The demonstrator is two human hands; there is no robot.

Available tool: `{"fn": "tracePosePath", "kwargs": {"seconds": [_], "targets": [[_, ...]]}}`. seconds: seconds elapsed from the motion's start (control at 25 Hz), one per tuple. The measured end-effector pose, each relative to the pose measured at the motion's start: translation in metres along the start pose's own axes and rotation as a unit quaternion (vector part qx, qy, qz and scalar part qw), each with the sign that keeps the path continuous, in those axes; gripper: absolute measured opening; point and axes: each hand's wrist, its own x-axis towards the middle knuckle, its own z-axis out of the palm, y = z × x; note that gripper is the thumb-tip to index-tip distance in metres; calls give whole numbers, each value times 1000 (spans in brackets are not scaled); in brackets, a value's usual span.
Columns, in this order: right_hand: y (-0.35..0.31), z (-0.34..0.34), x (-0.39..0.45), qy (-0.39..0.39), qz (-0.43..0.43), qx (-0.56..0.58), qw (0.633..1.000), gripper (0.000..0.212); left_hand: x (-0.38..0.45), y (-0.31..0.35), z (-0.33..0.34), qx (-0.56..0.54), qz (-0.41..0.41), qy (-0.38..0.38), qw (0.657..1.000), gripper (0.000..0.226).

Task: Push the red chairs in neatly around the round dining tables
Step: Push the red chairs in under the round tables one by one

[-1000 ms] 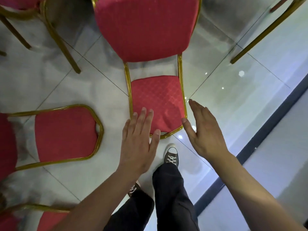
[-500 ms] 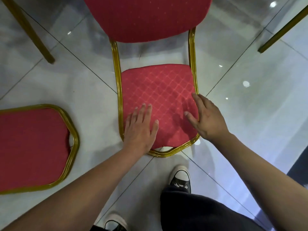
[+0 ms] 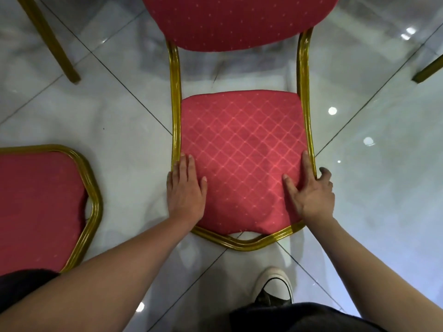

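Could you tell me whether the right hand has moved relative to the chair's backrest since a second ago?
Yes: the right hand moved from beside the backrest onto its right edge, fingers over the gold frame.

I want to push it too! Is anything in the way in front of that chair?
Both hands, left and right, are already on the red chair's backrest. No table shows in view. Ahead lies bare tiled floor; neighbouring gold chair legs stand off to the sides.

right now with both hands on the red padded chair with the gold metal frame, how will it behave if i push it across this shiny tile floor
The red padded chair with the gold metal frame will probably slide easily, since the glossy tile floor looks slick. The tubular frame looks stiff, so it should move as one piece. The left hand and right hand push high on the backrest, so it might tip forward.
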Motion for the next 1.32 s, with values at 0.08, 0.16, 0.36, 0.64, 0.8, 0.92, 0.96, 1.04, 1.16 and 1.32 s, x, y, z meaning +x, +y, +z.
{"fn": "tracePosePath", "kwargs": {"seconds": [0.08,0.16,0.36,0.64,0.8,0.92,0.96,1.04,1.16,1.32], "targets": [[0,3,-3,-22,23,56,998,81,6,-8,-2,-6,-43,-16,999,68],[0,1,-4,-35,23,89,995,83,9,-15,-5,-60,-76,-47,994,73],[-4,-5,-6,-56,18,102,993,88,7,-32,-11,-211,-53,-105,970,92],[-21,-37,-48,-54,13,57,997,88,-25,-41,-60,-184,-35,-91,978,93],[-33,-99,-84,-75,17,26,997,87,-62,-24,-126,-163,-62,-130,976,93],[-45,-159,-113,-98,23,7,995,87,-94,-6,-186,-129,-70,-158,976,92],[-50,-177,-122,-107,30,4,994,87,-104,-1,-205,-119,-75,-165,976,91],[-63,-213,-142,-119,36,-5,992,88,-123,8,-243,-108,-82,-174,975,89],[-85,-264,-176,-140,52,-36,988,90,-152,17,-299,-93,-86,-187,974,86],[-107,-321,-216,-179,81,-60,979,93,-189,24,-364,-77,-97,-201,972,82]]}}
